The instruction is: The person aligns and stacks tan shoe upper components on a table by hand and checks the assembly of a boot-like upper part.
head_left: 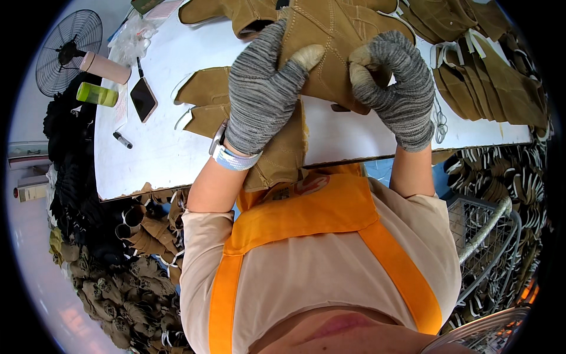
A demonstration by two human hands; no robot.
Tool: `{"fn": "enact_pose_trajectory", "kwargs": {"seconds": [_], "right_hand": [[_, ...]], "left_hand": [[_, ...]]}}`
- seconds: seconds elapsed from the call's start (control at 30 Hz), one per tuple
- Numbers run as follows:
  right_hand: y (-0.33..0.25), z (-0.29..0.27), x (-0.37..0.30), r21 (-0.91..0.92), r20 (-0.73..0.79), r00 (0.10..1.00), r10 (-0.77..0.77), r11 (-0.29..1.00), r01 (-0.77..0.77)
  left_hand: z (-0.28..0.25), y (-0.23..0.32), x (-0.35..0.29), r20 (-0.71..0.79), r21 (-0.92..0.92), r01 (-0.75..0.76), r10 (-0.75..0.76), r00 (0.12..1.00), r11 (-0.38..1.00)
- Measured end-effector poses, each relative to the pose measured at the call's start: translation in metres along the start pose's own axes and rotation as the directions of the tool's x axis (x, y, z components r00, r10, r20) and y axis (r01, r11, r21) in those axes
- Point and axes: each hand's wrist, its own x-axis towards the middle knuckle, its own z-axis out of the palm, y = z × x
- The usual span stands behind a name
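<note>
A tan boot upper point(327, 50) with stitched seams is held up between my hands above the white table. My left hand point(262, 88), in a grey knitted glove, grips its left side with the thumb on the front and the other fingers hidden behind. In a matching glove, my right hand point(395, 88) pinches the right edge between thumb and forefinger. More tan uppers point(206, 87) lie on the table left of my left wrist, and another upper point(280, 147) hangs over the front edge below it. Small metal thread snips point(440, 125) lie just right of my right hand.
Stacked tan uppers point(495, 82) fill the table's right side. At left are a phone point(143, 99), a marker point(122, 140), a green cup point(97, 94), a pink bottle point(105, 68) and a fan point(69, 53). A wire cart point(480, 227) stands beside me at right.
</note>
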Motion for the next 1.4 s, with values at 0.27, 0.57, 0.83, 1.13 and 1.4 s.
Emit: {"fn": "enact_pose_trajectory", "kwargs": {"seconds": [0.27,0.57,0.83,1.13,1.4], "right_hand": [[-0.012,0.004,0.009,-0.119,0.051,0.999,0.009,0.993,-0.003],[-0.002,0.008,0.003,-0.155,-0.226,0.971,0.077,0.981,-0.114],[0.0,0.013,0.002,-0.331,0.122,0.986,-0.117,0.931,0.152],[0.113,-0.064,-0.052,-0.347,-0.209,0.791,0.575,0.713,-0.61],[0.153,-0.056,-0.106,-0.836,-0.084,0.449,0.889,0.182,-0.517]], "left_hand": [[-0.003,0.002,-0.003,-0.012,-0.089,0.008,-0.009,1.0,0.996],[-0.005,0.0,-0.006,-0.038,-0.011,-0.03,0.029,0.999,0.999],[0.005,-0.004,-0.006,-0.042,-0.061,-0.028,0.026,0.999,0.998],[-0.005,-0.002,0.002,-0.104,-0.354,0.141,-0.188,0.977,0.925],[-0.003,-0.004,0.001,-0.056,-0.613,0.276,-0.389,0.92,0.74]]}}
